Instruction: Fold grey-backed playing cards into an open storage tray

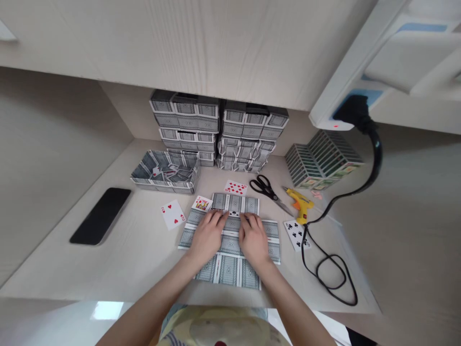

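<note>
Grey card panel (230, 246): cross-shaped, of patterned playing cards joined edge to edge; lies at the middle of the table (144, 262), its near flap just short of the front edge.
Left hand (206, 235): fingers bent and close together, tips pressed on the panel near its far flap; whether they pinch an edge, cannot tell.
Right hand (254, 238): mirrors the left, tips on the same fold; any pinch likewise cannot be told.
Far margin: jack card (202, 203) at the panel's far-left corner; diamond card (236, 187) just beyond the far flap.
Left margin: two of hearts (173, 214) near the panel; broad bare surface between it and the phone (101, 216).
Right margin: tighter; club card (293, 234), scissors (269, 190), yellow glue gun (301, 203) and looped cable (348, 278) bound it.
Rear: open card box (162, 186) at left, stacked card boxes (187, 122) beneath the overhanging board (230, 53).
</note>
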### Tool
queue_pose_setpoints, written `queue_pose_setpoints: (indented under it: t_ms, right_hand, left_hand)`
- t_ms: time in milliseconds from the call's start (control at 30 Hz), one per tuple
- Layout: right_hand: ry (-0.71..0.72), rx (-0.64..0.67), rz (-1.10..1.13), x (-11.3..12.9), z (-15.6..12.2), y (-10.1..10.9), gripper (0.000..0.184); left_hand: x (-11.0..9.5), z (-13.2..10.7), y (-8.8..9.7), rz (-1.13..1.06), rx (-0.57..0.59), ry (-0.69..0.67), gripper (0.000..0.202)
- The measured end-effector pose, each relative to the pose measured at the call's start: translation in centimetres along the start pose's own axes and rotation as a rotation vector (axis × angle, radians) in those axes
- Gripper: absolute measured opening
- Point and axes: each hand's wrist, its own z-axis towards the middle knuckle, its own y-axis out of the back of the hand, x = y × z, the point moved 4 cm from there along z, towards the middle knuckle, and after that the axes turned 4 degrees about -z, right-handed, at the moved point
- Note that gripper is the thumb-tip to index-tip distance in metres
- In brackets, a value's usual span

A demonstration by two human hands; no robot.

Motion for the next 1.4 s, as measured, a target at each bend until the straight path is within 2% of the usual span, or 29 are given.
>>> queue_pose_setpoints:
  t_ms: [800, 933, 1033, 1133, 1233, 1300, 1400]
  right_hand:
    - [-0.01, 0.001, 0.024, -0.2, 0.1, -0.1, 0.042]
    - [-0.005, -0.016, 0.053, -0.2, 0.2, 0.1, 0.042]
    - [-0.002, -0.053, 0.106, -0.4, 0.0, 0.1, 0.04]
    - [-0.011, -0.116, 0.17, -0.6, -0.1, 0.3, 0.037]
    - [-0.019, -0.169, 0.228, -0.8, 0.2, 0.6, 0.034]
    - [-0.007, -0.172, 0.264, -0.6, 0.9, 1.1, 0.033]
    - [0.043, -0.102, 0.289, 0.2, 3.0, 1.6, 0.033]
  left_hand:
    - [0.3, 0.2, 0.1, -0.109, -0.045, -0.001, 0.055]
    - [0.3, 0.0, 0.1, -0.14, -0.076, -0.004, 0.056]
    - [0.5, -0.3, 0.9, -0.189, -0.154, 0.002, 0.047]
    - [1.4, -0.7, 2.8, -0.183, -0.32, 0.092, 0.037]
    - [3.4, -0.8, 4.4, -0.105, -0.46, 0.284, 0.035]
    - [4.9, -0.7, 4.5, -0.096, -0.466, 0.374, 0.042]
    - [7.0, 0.0, 3.5, -0.223, -0.401, 0.453, 0.048]
